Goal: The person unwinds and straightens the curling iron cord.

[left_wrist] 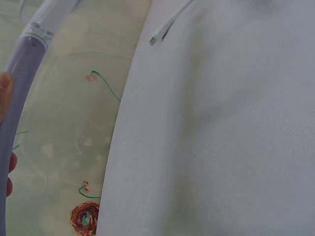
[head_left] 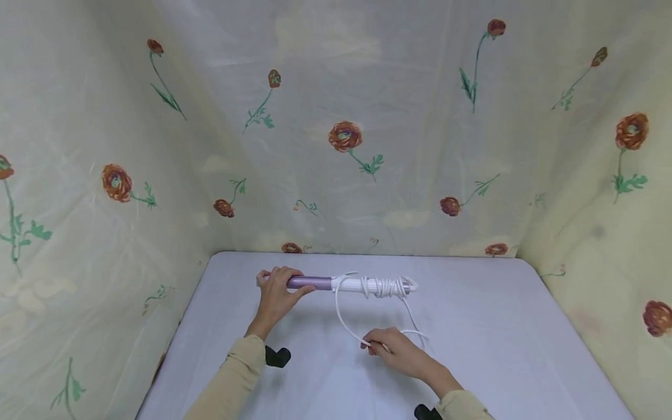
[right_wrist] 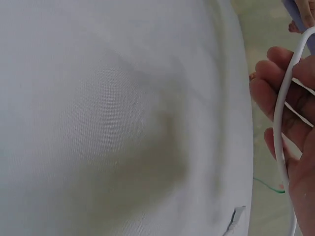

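A purple and white wand-shaped appliance (head_left: 362, 285) lies across the far middle of the white table (head_left: 499, 326), with its white cord (head_left: 385, 287) wound around the white half. My left hand (head_left: 275, 291) grips the purple handle (left_wrist: 19, 93) at the left end. A loose loop of cord (head_left: 343, 318) hangs from the appliance down to my right hand (head_left: 394, 350), which pinches it nearer to me. In the right wrist view the cord (right_wrist: 283, 132) runs across the curled fingers (right_wrist: 275, 93). A cord end (left_wrist: 160, 34) shows in the left wrist view.
Flowered cream cloth (head_left: 341, 134) walls in the table at the back and both sides. A small dark object (head_left: 276, 356) sits under my left forearm, and another dark object (head_left: 426, 413) under my right.
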Demonstrator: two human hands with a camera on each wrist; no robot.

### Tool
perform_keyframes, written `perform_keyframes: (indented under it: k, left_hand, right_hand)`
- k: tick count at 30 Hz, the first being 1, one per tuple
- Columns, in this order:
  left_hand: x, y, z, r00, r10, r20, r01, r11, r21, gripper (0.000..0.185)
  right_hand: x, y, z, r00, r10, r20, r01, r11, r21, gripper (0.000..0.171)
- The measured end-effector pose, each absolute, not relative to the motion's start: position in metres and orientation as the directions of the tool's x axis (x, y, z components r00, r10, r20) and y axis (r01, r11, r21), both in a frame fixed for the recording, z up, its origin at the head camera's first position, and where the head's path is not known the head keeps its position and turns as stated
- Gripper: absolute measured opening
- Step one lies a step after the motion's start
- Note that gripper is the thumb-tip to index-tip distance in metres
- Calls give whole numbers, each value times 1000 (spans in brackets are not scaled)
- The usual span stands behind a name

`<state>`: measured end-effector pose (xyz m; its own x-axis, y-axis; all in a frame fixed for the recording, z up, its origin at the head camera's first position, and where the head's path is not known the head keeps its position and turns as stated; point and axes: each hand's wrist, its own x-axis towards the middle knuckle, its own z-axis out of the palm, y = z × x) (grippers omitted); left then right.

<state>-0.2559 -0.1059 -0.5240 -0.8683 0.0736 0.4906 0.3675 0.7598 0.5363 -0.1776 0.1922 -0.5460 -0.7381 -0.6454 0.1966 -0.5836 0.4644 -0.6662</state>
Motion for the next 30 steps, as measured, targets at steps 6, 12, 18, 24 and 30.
perform_keyframes:
  k: [6,12,18,24,30]
  left_hand:
    - [-258,-105,-524,-854,78,515,386,758,526,44]
    - [-260,-99,-522,-838,90,539,409,757,509,43]
    - [-260,-94,-524,-815,95,571,422,773,474,43]
    - [-257,-98,-526,-834,82,546,396,778,487,43]
    - [-257,-111,-526,-844,44,534,371,767,523,42]
  right_hand:
    - [-169,185,-533,-799,-576,172,-524,526,-670,16]
    - [-180,160,-534,-799,-600,31,-415,514,-750,52]
    - [-188,125,-537,-817,-576,30,-313,400,-861,56]
    - [-173,113,-512,-859,-492,144,-284,221,-933,24]
    - [-159,125,-494,-899,-330,287,-353,162,-922,19]
